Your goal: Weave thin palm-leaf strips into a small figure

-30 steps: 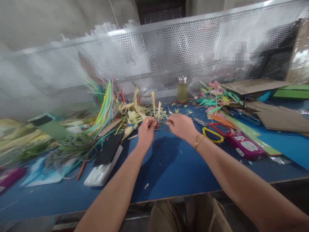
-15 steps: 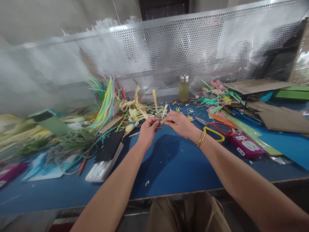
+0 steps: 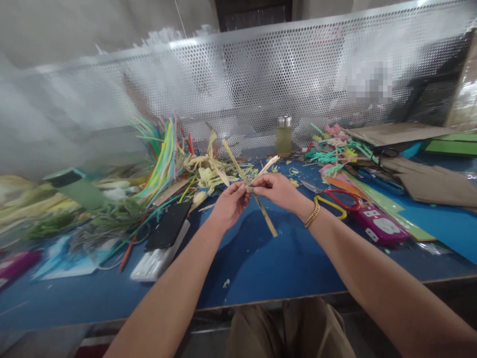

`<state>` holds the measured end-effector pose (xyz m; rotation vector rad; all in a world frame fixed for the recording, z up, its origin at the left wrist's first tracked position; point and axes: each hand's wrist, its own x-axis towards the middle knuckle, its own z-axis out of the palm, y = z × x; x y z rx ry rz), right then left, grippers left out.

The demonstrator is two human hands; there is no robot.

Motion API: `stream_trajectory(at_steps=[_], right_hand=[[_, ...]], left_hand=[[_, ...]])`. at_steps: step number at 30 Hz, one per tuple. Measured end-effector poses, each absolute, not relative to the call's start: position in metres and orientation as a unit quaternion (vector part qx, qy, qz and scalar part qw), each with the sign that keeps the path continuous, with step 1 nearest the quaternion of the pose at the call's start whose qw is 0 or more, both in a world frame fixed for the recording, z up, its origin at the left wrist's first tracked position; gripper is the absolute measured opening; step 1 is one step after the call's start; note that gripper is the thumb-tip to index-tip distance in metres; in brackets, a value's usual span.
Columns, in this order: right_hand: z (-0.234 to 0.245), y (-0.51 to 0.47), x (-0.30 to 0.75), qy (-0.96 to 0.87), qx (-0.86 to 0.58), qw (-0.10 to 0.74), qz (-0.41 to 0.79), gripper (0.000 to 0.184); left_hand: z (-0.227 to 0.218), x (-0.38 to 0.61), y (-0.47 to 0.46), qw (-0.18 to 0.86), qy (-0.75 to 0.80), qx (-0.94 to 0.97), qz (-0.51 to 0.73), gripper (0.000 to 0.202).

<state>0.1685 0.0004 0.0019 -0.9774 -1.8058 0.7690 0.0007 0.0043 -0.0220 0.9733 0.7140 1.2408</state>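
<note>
Both hands meet above the blue table (image 3: 261,268), pinching a small piece made of pale yellow leaf strips (image 3: 250,185). My left hand (image 3: 229,204) grips it from the left with closed fingers. My right hand (image 3: 278,191), with a gold bracelet on its wrist, pinches it from the right. One strip sticks down toward the table, two others fan upward. A heap of similar pale leaf strips (image 3: 206,174) lies just beyond the hands.
Scissors with red and yellow handles (image 3: 330,201) and a pink power strip (image 3: 376,226) lie to the right. A black phone (image 3: 169,226) on a white box sits left, beside coloured strips (image 3: 162,159). A small bottle (image 3: 283,135) stands before the perforated metal screen (image 3: 298,74). Cardboard sheets (image 3: 428,181) lie far right.
The hands have lifted the strip piece slightly off the table and turned it. A long strip now hangs down below the hands and the upper strips have spread apart.
</note>
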Motion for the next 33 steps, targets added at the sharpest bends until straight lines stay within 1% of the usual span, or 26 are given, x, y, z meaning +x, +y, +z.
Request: stream_trajectory(at_steps=[2, 6, 13, 17, 20, 24, 27, 33], right_hand=[[0.000, 0.001, 0.167, -0.724, -0.400, 0.456, 0.327, 0.013], [-0.005, 0.002, 0.165, -0.705, -0.413, 0.472, 0.331, 0.014], [0.000, -0.002, 0.162, -0.583, -0.429, 0.495, 0.481, 0.012], [0.004, -0.006, 0.161, -0.594, -0.422, 0.476, 0.492, 0.010], [0.005, -0.007, 0.162, -0.641, -0.409, 0.462, 0.456, 0.012], [0.001, -0.002, 0.163, -0.690, -0.406, 0.482, 0.355, 0.009], [-0.002, 0.000, 0.163, -0.725, -0.400, 0.482, 0.287, 0.008], [0.003, -0.007, 0.164, -0.758, -0.460, 0.449, 0.110, 0.007]], left_hand=[[-0.024, 0.001, 0.005, 0.628, 0.327, 0.442, 0.550, 0.026], [-0.028, 0.001, 0.008, 0.547, 0.371, 0.498, 0.561, 0.024], [-0.023, 0.003, -0.001, 0.466, 0.337, 0.633, 0.518, 0.029], [-0.019, 0.001, -0.001, 0.389, 0.370, 0.668, 0.515, 0.023], [-0.019, -0.002, 0.002, 0.365, 0.393, 0.676, 0.505, 0.023], [-0.022, -0.001, 0.003, 0.404, 0.379, 0.651, 0.519, 0.023], [-0.022, 0.002, 0.003, 0.419, 0.378, 0.634, 0.529, 0.022], [-0.019, 0.000, 0.001, 0.378, 0.419, 0.641, 0.520, 0.030]])
